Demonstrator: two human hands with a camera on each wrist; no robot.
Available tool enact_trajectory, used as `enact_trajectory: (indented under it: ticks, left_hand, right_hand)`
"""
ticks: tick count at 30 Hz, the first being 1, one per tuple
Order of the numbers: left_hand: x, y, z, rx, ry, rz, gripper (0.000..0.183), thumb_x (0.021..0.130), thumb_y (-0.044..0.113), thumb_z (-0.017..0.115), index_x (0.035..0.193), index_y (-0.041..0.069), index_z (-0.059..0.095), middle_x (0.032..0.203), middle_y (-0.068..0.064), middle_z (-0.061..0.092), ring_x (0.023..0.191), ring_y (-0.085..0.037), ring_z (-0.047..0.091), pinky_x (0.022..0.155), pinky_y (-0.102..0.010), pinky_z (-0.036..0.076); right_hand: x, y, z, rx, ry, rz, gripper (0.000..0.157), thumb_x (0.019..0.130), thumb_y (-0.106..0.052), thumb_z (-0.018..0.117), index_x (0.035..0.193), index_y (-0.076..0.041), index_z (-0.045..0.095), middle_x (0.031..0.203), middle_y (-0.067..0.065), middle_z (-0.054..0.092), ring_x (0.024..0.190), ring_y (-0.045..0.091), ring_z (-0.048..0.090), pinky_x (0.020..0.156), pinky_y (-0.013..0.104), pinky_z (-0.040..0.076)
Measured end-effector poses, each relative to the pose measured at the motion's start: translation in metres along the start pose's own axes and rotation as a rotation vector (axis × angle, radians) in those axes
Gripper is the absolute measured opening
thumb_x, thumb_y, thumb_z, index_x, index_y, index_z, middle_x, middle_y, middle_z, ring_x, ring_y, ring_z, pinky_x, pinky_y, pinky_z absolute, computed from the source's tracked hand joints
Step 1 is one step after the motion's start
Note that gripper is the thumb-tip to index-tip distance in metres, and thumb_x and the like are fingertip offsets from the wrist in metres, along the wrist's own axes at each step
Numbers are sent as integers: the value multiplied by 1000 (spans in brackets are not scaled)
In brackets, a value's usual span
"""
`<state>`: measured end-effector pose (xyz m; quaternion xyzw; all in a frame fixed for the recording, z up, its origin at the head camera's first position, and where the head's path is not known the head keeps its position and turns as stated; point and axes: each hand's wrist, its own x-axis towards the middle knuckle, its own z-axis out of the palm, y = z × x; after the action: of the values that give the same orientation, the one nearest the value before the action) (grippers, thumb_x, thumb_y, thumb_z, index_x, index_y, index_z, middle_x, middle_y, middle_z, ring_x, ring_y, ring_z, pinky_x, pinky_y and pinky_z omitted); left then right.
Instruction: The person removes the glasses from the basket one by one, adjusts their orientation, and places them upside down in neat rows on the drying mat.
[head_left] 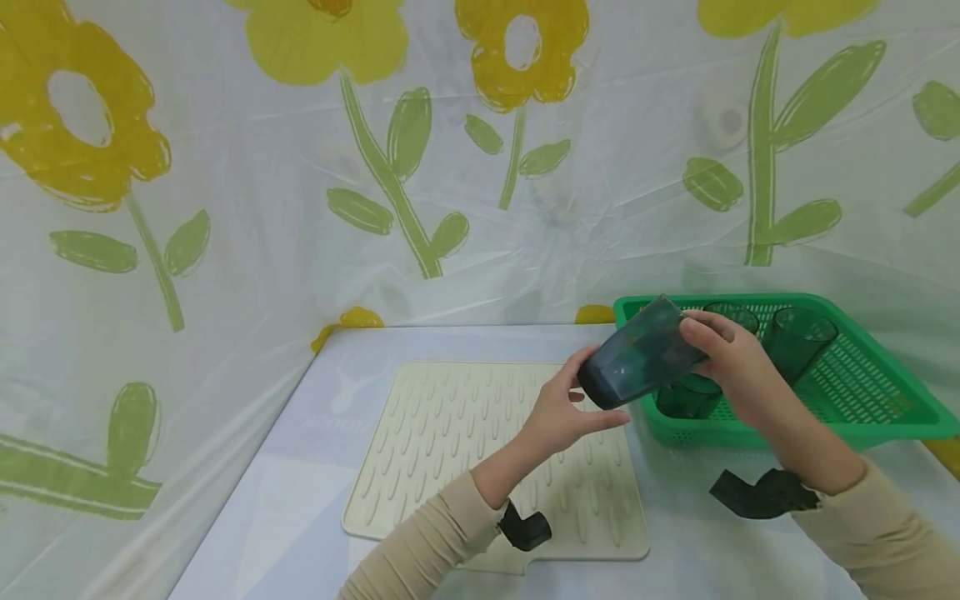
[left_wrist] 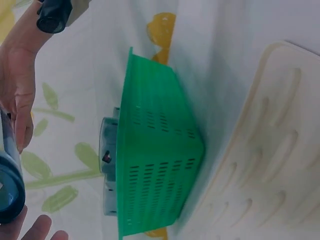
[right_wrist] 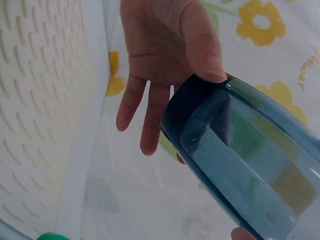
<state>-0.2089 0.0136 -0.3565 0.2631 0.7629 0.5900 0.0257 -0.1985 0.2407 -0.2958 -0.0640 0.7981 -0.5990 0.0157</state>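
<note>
A dark blue-tinted drinking glass [head_left: 637, 358] is tilted in the air between both hands, its thick base toward the left. My right hand [head_left: 738, 358] grips the rim end, thumb on the near side. At the base, my left hand [head_left: 562, 408] holds the glass between thumb and fingers; the right wrist view shows this left hand [right_wrist: 165, 55] with its thumb on the base edge and other fingers spread. The left wrist view catches the glass [left_wrist: 10, 185] only in part. Below and right stands a green basket [head_left: 892, 392] holding several similar glasses [head_left: 798, 342].
A cream drying mat [head_left: 480, 450] with raised ridges lies on the white table, left of the basket. Behind rises a white curtain [head_left: 615, 225] printed with yellow flowers. Black straps with small devices [head_left: 765, 493] sit at both wrists.
</note>
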Motion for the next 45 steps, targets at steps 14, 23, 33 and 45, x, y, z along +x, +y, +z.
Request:
enact_trajectory:
  ticks: [14, 23, 33, 45]
  left_hand:
    - [2, -5, -14, 8, 96, 48, 70, 72, 14, 77, 133, 18, 45, 121, -5, 55, 100, -13, 50, 77, -24, 46]
    - [-3, -7, -32, -28, 68, 22, 79, 68, 7, 78, 136, 16, 38, 114, -9, 53, 86, -9, 53, 77, -25, 47]
    - [-10, -10, -51, -34, 1, 38, 71, 67, 2, 76, 129, 7, 42, 118, -13, 52, 98, -16, 52, 84, -29, 46]
    - [-12, -5, -64, -119, -37, 7, 70, 67, -1, 74, 130, 7, 44, 117, -15, 51, 100, -15, 49, 88, -31, 44]
  right_hand:
    - [9, 9, 12, 265, -100, 7, 70, 96, -38, 37, 146, -1, 4, 117, -12, 41, 111, 0, 43, 108, 47, 22]
    - [9, 4, 12, 31, -222, 55, 75, 95, -43, 36, 145, 2, 1, 144, 26, 14, 132, 43, 14, 102, 63, 13]
    - [7, 5, 3, -181, -337, -2, 74, 92, -32, 49, 147, -11, 5, 126, 22, 38, 104, 20, 44, 83, 42, 40]
    - [2, 8, 6, -150, -460, -11, 83, 83, -18, 65, 145, -7, 11, 129, 29, 41, 107, 31, 51, 77, 33, 50]
